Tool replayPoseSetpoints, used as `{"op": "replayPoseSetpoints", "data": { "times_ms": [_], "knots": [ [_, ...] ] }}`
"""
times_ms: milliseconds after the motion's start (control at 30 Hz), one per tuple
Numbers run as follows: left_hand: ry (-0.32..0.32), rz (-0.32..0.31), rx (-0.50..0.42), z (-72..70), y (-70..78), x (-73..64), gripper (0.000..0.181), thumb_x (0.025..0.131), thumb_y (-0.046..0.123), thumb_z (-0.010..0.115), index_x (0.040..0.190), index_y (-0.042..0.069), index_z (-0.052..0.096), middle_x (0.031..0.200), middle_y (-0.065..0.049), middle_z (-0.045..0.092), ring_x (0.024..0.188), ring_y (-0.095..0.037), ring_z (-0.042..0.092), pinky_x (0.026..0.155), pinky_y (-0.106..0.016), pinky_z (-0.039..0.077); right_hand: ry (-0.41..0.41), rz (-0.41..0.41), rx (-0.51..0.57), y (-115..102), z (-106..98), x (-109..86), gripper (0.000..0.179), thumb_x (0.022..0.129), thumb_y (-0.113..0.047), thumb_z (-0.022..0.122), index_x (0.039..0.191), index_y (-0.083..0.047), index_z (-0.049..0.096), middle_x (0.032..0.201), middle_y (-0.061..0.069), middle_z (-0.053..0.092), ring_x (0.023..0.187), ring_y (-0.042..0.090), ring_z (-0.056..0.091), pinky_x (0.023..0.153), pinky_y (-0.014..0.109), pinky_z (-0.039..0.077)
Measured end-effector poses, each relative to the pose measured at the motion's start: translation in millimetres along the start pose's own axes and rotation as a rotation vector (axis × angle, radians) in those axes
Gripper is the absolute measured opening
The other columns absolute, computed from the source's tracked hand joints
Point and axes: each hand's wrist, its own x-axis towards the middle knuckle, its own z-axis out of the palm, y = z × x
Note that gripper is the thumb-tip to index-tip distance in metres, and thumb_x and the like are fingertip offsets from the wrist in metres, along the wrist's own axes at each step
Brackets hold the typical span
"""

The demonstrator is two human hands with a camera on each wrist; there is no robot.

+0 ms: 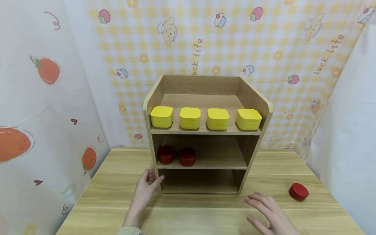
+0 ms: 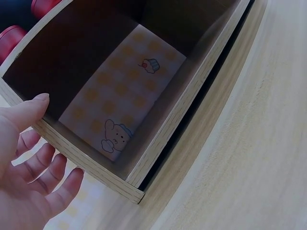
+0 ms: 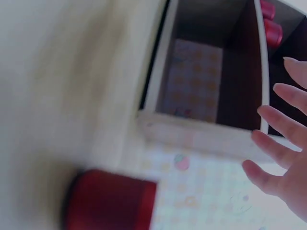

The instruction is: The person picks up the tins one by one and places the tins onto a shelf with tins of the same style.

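Observation:
A small wooden shelf unit [image 1: 202, 132] stands on the table. My left hand [image 1: 147, 187] holds its left side panel low down, with the thumb over the front edge and the fingers along the outside; the left wrist view shows the thumb [image 2: 31, 111] by the bottom compartment. In front of the unit's lower right corner, my right hand [image 1: 271, 213] is in the air, fingers spread and holding nothing. To the right of that hand lies a round red box [image 1: 298, 192] on the table. Two more red boxes, one left [image 1: 166, 154] and one right [image 1: 187, 156], sit at the left of the middle shelf.
Several yellow rounded-square boxes [image 1: 218, 119] stand in a row along the front of the top shelf. A checked, patterned cloth [image 1: 188, 49] hangs behind, with white sheets [image 1: 346, 107] at both sides. Light wood tabletop [image 1: 105, 195] surrounds the unit.

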Motion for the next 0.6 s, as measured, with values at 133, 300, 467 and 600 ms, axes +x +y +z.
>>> {"op": "replayPoseSetpoints", "data": {
  "times_ms": [133,300,467,600],
  "knots": [
    [-0.011,-0.012,-0.01,2.1,-1.6,-3.0,0.037,0.086,0.033,0.076,0.1,0.01,0.051,0.097,-0.006,0.053,0.092,-0.019,0.051,0.077,-0.028,0.046,-0.058,0.053,-0.054,6,-5,-28.5,0.045,0.08,-0.04,0.081,0.114,-0.013,0.068,0.114,0.0,0.062,0.102,0.014,0.054,0.095,0.012,0.03],
    [-0.014,-0.002,-0.015,6.6,1.1,-2.9,0.037,0.086,0.034,0.076,0.1,0.009,0.052,0.096,-0.005,0.054,0.092,-0.018,0.051,0.077,-0.028,0.045,-0.09,0.115,-0.05,17,-10,-56.9,0.065,0.058,-0.034,0.093,0.115,-0.018,0.067,0.11,-0.001,0.062,0.104,0.003,0.052,0.093,0.007,0.028],
    [-0.003,0.017,-0.01,8.6,5.7,-2.4,0.034,0.087,0.031,0.076,0.1,0.009,0.053,0.095,-0.005,0.054,0.091,-0.018,0.051,0.078,-0.028,0.044,-0.131,0.15,0.051,31,-14,-78.0,0.077,0.058,-0.024,0.09,0.128,-0.029,0.058,0.113,-0.001,0.06,0.107,0.0,0.051,0.091,0.007,0.026],
    [0.006,0.024,0.001,9.1,7.0,-0.1,0.034,0.086,0.03,0.076,0.1,0.01,0.053,0.094,-0.005,0.054,0.09,-0.018,0.05,0.077,-0.029,0.043,-0.167,0.166,0.05,42,-18,-93.1,0.084,0.056,-0.018,0.088,0.132,-0.034,0.054,0.113,-0.006,0.06,0.104,0.001,0.053,0.085,0.009,0.033]
  ]
}}
